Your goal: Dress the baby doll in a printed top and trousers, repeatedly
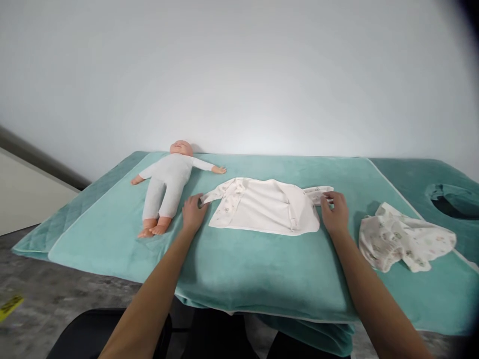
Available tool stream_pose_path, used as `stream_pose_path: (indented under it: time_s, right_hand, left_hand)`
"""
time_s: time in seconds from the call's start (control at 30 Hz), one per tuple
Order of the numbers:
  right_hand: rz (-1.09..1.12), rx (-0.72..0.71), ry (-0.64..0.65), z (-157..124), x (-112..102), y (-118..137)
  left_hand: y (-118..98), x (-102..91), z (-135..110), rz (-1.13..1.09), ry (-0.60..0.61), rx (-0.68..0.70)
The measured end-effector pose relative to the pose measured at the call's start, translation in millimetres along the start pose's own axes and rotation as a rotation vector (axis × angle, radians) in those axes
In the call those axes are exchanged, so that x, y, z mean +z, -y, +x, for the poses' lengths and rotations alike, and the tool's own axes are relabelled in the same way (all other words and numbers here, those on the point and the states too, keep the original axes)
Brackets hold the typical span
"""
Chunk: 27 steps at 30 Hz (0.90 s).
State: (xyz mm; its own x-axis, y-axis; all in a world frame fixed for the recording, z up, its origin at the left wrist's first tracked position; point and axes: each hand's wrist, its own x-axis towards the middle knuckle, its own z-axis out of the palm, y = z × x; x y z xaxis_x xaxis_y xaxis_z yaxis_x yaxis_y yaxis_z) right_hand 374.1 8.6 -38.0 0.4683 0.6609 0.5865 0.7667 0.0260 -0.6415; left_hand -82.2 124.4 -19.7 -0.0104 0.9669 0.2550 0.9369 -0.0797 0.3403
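The open white shirt (pixel 265 207) has patterned sleeves (pixel 218 193).

pale wall (pixel 239 75), mottled grey floor (pixel 56 286)

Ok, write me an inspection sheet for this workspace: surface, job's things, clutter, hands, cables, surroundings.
Surface: teal cover, slightly wrinkled.
Job's things: white shirt, spread out between the hands.
Clutter: doll on its back, to the left; crumpled garment to the right.
Hands: left hand at one sleeve, right hand at the other; firmness of grip unclear.
Cables: nothing seen.
Surroundings: pale wall behind; yellow strip on the floor.
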Motion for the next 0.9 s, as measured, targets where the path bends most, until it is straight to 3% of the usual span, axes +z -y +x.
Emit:
stream_pose_path:
  time_s: [0.07, 0.13, 0.23, 0.3, 0.37, 0.47, 0.6, 0.73, 0.9]
  right_hand:
    - [-0.029, -0.078, -0.008, -20.3, -2.6, 37.4]
    - [-0.024, -0.201, 0.08, -43.1, 0.3, 75.9]
    - [-0.029, -0.49, 0.436, -74.5, 15.9, 121.3]
    - [-0.054, -0.616, 0.622, -89.0, 29.6, 136.6]
    - [-0.109, -0.633, 0.674, -97.5, 41.1, 140.3]
    - [-0.227, -0.595, 0.637, -102.3, 50.3, 134.6]
    - [-0.312, -0.626, 0.612, -103.9, 53.4, 126.8]
    - [-0.243, -0.671, 0.575, -107.6, 54.6, 120.1]
    - [-0.081, -0.663, 0.621, -113.6, 46.3, 111.9]
  left_hand:
    - [7.3, 6.9, 4.3, 0.0, -0.048, 0.045]
    - [5.1, 11.9, 10.0, -0.014, -0.145, 0.053]
    - [-0.7, 14.1, 24.7, -0.048, -0.255, 0.001]
    - [-1.9, 14.1, 35.1, -0.071, -0.29, -0.029]
    - [-1.6, 14.2, 40.7, -0.081, -0.302, -0.045]
    - [-1.1, 15.0, 31.1, -0.101, -0.263, -0.012]
    - [-5.1, 18.9, -19.2, -0.181, -0.112, 0.207]
    - [-14.6, 24.5, -75.8, -0.138, -0.078, 0.421]
    - [-21.3, 23.3, -93.6, -0.047, -0.144, 0.342]
